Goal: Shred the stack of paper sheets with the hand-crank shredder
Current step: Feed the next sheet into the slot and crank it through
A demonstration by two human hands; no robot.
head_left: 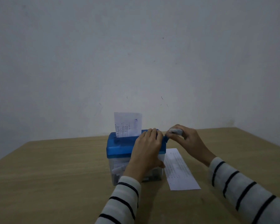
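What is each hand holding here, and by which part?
Right hand grips the crank handle by its grey knob. Left hand rests on the shredder, over its blue lid's right end.

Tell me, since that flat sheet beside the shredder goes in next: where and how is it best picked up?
Probably by the near short edge of the paper sheet, approached from the person's side. It lies flat on the table, its far end close beside the shredder, so lift that free edge and pinch it.
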